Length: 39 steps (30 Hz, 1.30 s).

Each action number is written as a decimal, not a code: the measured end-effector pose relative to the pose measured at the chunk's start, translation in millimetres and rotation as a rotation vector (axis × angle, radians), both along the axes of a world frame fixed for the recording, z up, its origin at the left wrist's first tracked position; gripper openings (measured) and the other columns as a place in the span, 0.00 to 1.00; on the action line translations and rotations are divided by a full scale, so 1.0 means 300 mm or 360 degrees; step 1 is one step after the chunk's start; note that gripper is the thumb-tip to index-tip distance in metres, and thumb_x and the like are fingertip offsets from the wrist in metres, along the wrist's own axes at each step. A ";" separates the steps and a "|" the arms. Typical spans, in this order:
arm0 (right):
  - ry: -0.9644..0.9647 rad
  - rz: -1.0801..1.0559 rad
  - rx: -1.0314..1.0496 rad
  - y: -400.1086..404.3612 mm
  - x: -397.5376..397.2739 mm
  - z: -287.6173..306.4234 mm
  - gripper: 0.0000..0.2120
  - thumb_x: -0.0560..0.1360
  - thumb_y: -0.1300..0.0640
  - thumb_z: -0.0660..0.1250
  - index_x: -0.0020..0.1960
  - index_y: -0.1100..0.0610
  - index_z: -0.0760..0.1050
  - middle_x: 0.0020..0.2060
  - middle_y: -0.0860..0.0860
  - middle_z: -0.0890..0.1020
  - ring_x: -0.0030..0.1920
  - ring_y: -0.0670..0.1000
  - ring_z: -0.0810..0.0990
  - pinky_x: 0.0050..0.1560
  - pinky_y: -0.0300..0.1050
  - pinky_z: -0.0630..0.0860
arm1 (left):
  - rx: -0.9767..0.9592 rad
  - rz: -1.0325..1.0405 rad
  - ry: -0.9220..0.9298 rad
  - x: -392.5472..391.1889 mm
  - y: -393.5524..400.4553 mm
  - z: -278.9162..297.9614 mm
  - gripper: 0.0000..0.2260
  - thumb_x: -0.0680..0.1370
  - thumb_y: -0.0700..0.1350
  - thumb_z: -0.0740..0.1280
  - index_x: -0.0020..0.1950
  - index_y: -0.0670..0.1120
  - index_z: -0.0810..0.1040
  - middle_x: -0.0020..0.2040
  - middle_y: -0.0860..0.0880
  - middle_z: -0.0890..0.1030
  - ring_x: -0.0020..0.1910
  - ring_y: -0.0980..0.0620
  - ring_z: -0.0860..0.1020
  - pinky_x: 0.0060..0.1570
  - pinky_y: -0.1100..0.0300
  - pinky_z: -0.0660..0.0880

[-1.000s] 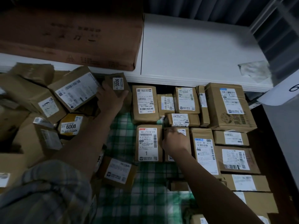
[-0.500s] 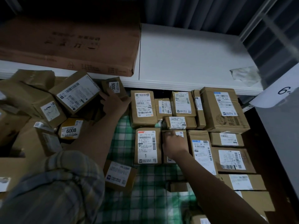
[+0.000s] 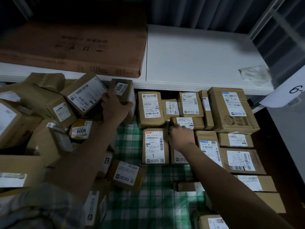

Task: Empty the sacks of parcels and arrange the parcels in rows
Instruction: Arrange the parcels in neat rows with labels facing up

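Brown cardboard parcels with white labels lie on a green checked cloth (image 3: 148,192). My left hand (image 3: 115,107) grips a small parcel marked 3006 (image 3: 123,90), held upright just left of the back row. My right hand (image 3: 180,135) rests with curled fingers on a flat parcel (image 3: 179,158) in the second row, beside the parcel labelled 1 (image 3: 155,146). Neat rows of parcels fill the right side, among them a large box (image 3: 232,109). An unsorted heap, including parcel 6008 (image 3: 80,129), piles up on the left.
A white shelf (image 3: 198,60) overhangs the back row, with a big flat brown carton (image 3: 74,47) lying on its left part. A white panel marked 6- (image 3: 295,90) stands at the right. Loose parcels (image 3: 127,175) lie on the cloth near me.
My left hand has turned parcel 3006 upright and shifted it right, toward the back row. My right hand stays on the second-row parcel, nudged slightly forward.
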State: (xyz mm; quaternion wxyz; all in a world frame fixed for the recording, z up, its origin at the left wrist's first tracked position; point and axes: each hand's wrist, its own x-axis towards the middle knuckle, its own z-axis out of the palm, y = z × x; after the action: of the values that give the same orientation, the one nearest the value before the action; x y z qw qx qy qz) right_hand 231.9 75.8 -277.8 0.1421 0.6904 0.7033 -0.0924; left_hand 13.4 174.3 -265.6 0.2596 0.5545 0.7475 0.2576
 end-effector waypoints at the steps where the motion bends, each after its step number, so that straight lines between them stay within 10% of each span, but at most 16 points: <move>1: 0.0126 0.0030 0.0090 0.012 -0.005 0.002 0.17 0.81 0.51 0.57 0.66 0.56 0.72 0.62 0.56 0.75 0.61 0.58 0.74 0.54 0.49 0.71 | 0.0093 -0.0039 -0.0025 -0.019 -0.015 0.014 0.38 0.72 0.52 0.72 0.75 0.46 0.55 0.70 0.40 0.60 0.68 0.37 0.63 0.61 0.42 0.71; 7: 0.1736 -0.0378 0.0211 0.113 -0.124 0.083 0.36 0.77 0.46 0.68 0.78 0.50 0.54 0.77 0.48 0.59 0.75 0.49 0.59 0.69 0.41 0.60 | 0.0577 -0.0153 -0.0290 -0.120 -0.072 0.162 0.27 0.76 0.48 0.69 0.72 0.51 0.63 0.71 0.43 0.60 0.69 0.43 0.63 0.65 0.47 0.69; 11: 0.2419 -0.0828 -0.0091 0.214 -0.170 0.138 0.40 0.70 0.32 0.68 0.76 0.43 0.58 0.73 0.48 0.68 0.71 0.51 0.68 0.71 0.53 0.64 | 0.0526 -0.0318 -0.0706 -0.173 -0.050 0.260 0.19 0.79 0.49 0.63 0.70 0.52 0.66 0.67 0.50 0.68 0.62 0.53 0.71 0.57 0.59 0.70; 16: 0.2627 -0.0754 -0.0582 0.207 -0.163 0.109 0.28 0.71 0.39 0.68 0.67 0.50 0.72 0.57 0.51 0.83 0.60 0.52 0.80 0.60 0.52 0.77 | 0.0151 -0.0276 -0.0917 -0.183 -0.029 0.264 0.17 0.82 0.53 0.59 0.71 0.54 0.67 0.67 0.51 0.72 0.64 0.50 0.73 0.63 0.49 0.70; 22: 0.2541 -0.0937 -0.0637 0.080 -0.117 0.087 0.49 0.63 0.28 0.71 0.76 0.48 0.61 0.64 0.52 0.79 0.61 0.53 0.80 0.60 0.49 0.78 | -0.0190 -0.0099 -0.1044 -0.128 -0.102 0.228 0.32 0.74 0.70 0.59 0.73 0.57 0.62 0.69 0.52 0.72 0.64 0.49 0.72 0.63 0.50 0.71; 30: 0.2550 -0.1159 -0.0436 -0.193 -0.023 0.067 0.49 0.62 0.26 0.70 0.76 0.44 0.60 0.71 0.44 0.69 0.67 0.48 0.72 0.56 0.45 0.80 | -0.0708 -0.0374 -0.1157 0.010 -0.396 0.171 0.40 0.69 0.72 0.62 0.77 0.63 0.51 0.66 0.61 0.69 0.62 0.53 0.73 0.57 0.51 0.77; 36: 0.2243 -0.1021 -0.0622 -0.353 0.071 0.058 0.35 0.69 0.26 0.63 0.70 0.41 0.69 0.66 0.44 0.76 0.64 0.47 0.76 0.63 0.46 0.75 | -0.0813 -0.0398 -0.1232 0.029 -0.543 0.106 0.47 0.65 0.68 0.71 0.77 0.62 0.51 0.72 0.53 0.69 0.64 0.49 0.74 0.61 0.47 0.74; 39: 0.2364 -0.1095 -0.0461 -0.418 0.088 0.083 0.20 0.80 0.37 0.55 0.59 0.47 0.78 0.47 0.49 0.83 0.47 0.46 0.81 0.47 0.38 0.78 | -0.0874 -0.0405 -0.1182 0.028 -0.627 0.085 0.47 0.62 0.70 0.72 0.76 0.63 0.53 0.68 0.52 0.74 0.60 0.48 0.77 0.59 0.46 0.76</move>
State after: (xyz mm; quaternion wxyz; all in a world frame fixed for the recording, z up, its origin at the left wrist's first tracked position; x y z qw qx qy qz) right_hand 258.3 -49.6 -252.9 -0.3079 0.6012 0.3447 -0.6518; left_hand 21.8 -13.7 -240.1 0.6755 0.4230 0.5708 0.1976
